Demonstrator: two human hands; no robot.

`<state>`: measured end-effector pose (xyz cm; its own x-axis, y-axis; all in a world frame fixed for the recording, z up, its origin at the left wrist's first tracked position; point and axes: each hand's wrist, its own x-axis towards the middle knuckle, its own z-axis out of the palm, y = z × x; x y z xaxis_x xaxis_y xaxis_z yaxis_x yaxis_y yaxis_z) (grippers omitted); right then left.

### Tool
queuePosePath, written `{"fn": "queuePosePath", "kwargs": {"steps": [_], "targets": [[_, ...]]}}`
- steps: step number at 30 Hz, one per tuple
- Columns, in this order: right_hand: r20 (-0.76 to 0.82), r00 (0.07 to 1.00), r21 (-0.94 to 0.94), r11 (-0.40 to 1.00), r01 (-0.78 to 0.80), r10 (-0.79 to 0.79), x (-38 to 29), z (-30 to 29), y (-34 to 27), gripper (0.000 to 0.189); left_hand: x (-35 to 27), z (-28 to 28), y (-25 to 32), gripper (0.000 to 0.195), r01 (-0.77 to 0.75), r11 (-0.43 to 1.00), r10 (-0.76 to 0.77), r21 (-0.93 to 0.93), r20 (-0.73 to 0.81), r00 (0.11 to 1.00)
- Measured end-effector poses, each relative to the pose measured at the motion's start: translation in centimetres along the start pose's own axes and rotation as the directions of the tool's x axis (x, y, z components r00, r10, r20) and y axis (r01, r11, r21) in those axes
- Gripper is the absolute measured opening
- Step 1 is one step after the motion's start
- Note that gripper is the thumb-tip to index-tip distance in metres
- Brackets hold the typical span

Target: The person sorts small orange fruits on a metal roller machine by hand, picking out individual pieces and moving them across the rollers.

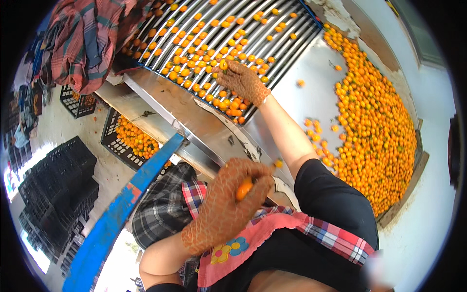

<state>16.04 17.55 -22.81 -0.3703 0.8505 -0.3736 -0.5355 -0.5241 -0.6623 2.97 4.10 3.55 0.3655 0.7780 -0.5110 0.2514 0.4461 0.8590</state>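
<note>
My left hand [233, 200], in a patterned brown glove, is low in the middle with an orange cherry tomato [244, 188] in its curled fingers. A smaller, blurred yellow tomato [278, 163] shows just past its fingertips; whether it touches them I cannot tell. Above the metal rollers [251, 18] my right hand [242, 82], gloved alike, reaches in from the right. A yellow-orange cherry tomato [223, 65] is pinched at its fingertips. Many orange cherry tomatoes, some with green stems, lie on the rollers around and below this hand.
A large heap of cherry tomatoes [379, 135] lies on the metal tray [310, 98] at right. A blue bar [124, 208] crosses the lower left. Below the roller table's metal edge stands a black crate [109, 127] of tomatoes. Stacked black crates [58, 182] and a person in plaid [91, 40] are left.
</note>
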Motion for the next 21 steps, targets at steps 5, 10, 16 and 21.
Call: {"fn": "queuePosePath", "kwargs": {"steps": [5, 10, 16, 21], "targets": [[0.140, 0.989, 0.429, 0.897, -0.106, 0.050, -8.4, 2.1, -2.7, 0.037, 1.5, 2.0, -0.9, 0.037, -0.257, 0.815, 0.333, 0.519, -0.056, 0.941], [0.047, 0.993, 0.121, 0.986, -0.111, 0.106, -19.8, 5.8, -6.7, 0.057, 3.2, 3.3, -0.7, 0.045, -0.253, 0.424, 0.431, 0.870, 0.051, 0.901], [-0.116, 0.984, -0.282, 0.946, -0.160, 0.132, -26.5, 6.0, -5.8, 0.066, 2.8, 5.6, -4.2, 0.029, -0.413, 0.192, 0.279, 0.890, 0.354, 0.893], [-0.270, 0.942, -0.376, 0.879, -0.293, 0.198, -27.2, 3.1, -2.4, 0.061, 2.0, 4.9, -3.5, 0.024, -0.349, 0.119, 0.031, 0.929, 0.348, 0.937]]}}
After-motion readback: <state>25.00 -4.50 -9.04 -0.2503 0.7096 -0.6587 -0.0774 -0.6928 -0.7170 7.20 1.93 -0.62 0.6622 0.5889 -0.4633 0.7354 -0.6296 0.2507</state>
